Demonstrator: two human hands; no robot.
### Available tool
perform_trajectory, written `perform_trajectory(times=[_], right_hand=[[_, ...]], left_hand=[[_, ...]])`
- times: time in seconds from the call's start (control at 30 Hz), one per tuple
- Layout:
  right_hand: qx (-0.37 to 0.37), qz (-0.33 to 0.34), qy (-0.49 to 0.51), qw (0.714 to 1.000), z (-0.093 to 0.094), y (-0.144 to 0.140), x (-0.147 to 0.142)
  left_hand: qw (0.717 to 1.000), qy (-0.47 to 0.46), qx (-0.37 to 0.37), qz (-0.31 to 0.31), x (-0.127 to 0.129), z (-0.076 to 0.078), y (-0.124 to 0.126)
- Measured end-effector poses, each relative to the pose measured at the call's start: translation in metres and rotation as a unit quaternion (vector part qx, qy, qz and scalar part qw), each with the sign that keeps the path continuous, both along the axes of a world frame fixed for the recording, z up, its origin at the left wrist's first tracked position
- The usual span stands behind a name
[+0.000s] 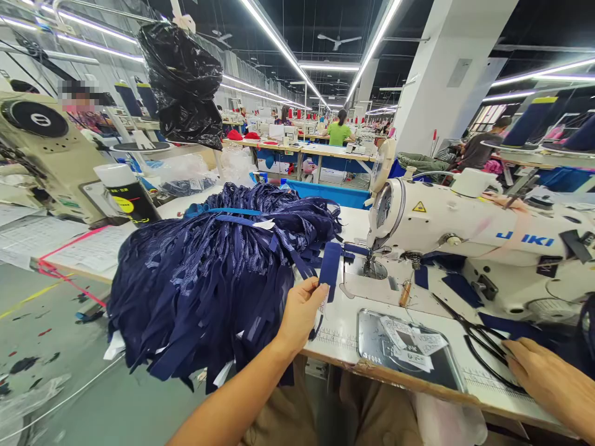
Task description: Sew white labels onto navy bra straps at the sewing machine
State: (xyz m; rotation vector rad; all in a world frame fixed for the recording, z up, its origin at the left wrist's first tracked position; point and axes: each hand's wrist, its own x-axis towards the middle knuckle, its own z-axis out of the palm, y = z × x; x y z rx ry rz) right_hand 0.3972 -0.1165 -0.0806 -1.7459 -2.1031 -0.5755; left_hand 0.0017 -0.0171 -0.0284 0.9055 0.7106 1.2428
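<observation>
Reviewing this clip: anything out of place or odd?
Mildly: what look like dark scraps litter the floor at left, rather than lying on a surface. The navy bundle also droops untidily over the front edge of the worktable.

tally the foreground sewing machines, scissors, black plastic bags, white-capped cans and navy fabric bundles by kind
White sewing machine and beige sewing machine: 2
Scissors: 1
Black plastic bag: 1
White-capped can: 1
Navy fabric bundle: 1
Total: 6

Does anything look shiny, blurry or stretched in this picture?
Head view: the black plastic bag has white glare; the ceiling lights glow brightly; the navy strip looks fairly sharp; a blocky patch at upper left hides detail; the left forearm seems stretched.
</observation>
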Motion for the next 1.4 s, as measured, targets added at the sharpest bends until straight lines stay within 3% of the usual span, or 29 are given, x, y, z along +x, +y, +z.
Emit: perform_trajectory(times=[0.1,0.3,0.4,0.53,0.67,0.8,1.03,1.4], right_hand=[[-0.043,0.070,0.004,0.997,-0.007,0.002,0.013],[-0.119,0.021,0.035,0.992,-0.007,0.016,0.016],[-0.150,0.000,0.095,0.984,0.002,0.014,-0.001],[-0.096,-0.007,0.117,0.989,0.027,0.010,-0.063],[0.045,0.082,0.041,0.995,0.054,0.021,-0.131],[0.078,0.118,0.003,0.990,0.068,0.040,-0.171],[0.085,0.133,-0.003,0.987,0.072,0.055,-0.194],[0.116,0.161,-0.031,0.980,0.073,0.057,-0.197]], left_hand=[[1.000,-0.003,0.001,0.003,0.002,0.005,-0.003],[1.000,-0.013,-0.001,-0.005,0.002,0.010,-0.008],[1.000,-0.016,-0.005,-0.009,0.001,0.009,-0.007],[1.000,-0.007,-0.002,-0.009,0.002,0.009,-0.005],[1.000,-0.005,-0.005,-0.010,0.002,0.012,-0.006],[1.000,0.000,-0.006,-0.008,0.001,0.013,-0.007],[1.000,0.000,-0.006,-0.011,-0.001,0.013,-0.007],[1.000,-0.002,-0.010,-0.010,0.000,0.016,-0.009]])
